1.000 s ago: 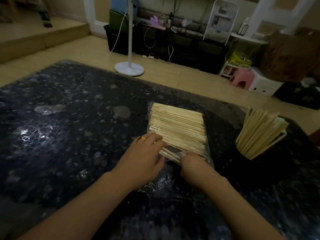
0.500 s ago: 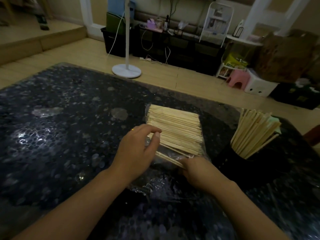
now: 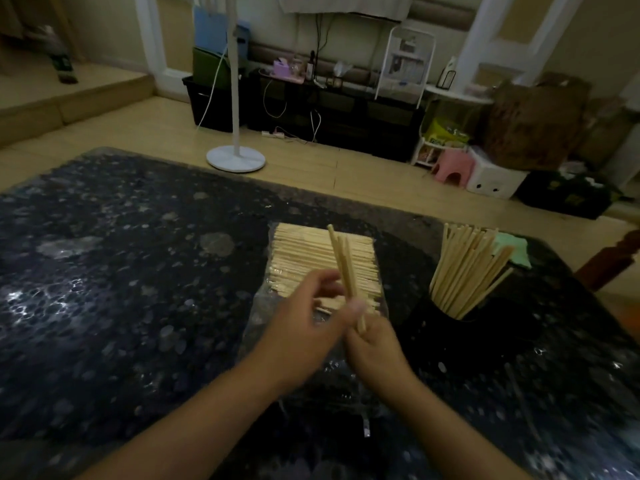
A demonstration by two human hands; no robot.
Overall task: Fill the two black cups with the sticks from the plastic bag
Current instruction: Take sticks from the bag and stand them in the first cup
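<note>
Right hand (image 3: 372,344): fingers curled round a few pale wooden sticks (image 3: 343,268), held upright. Left hand (image 3: 304,327): fingers loosely spread beside them, contact unclear. Beneath: clear plastic bag (image 3: 263,317) of sticks on dark speckled table (image 3: 121,289). Right: stick-filled black cup (image 3: 446,327).

Dark speckled tabletop (image 3: 121,289) (glossy); near its far edge, plastic bag (image 3: 277,306) of sticks (image 3: 304,254); toward the far right corner, stick-filled black cup (image 3: 446,327) and green cloth (image 3: 512,251).
</note>
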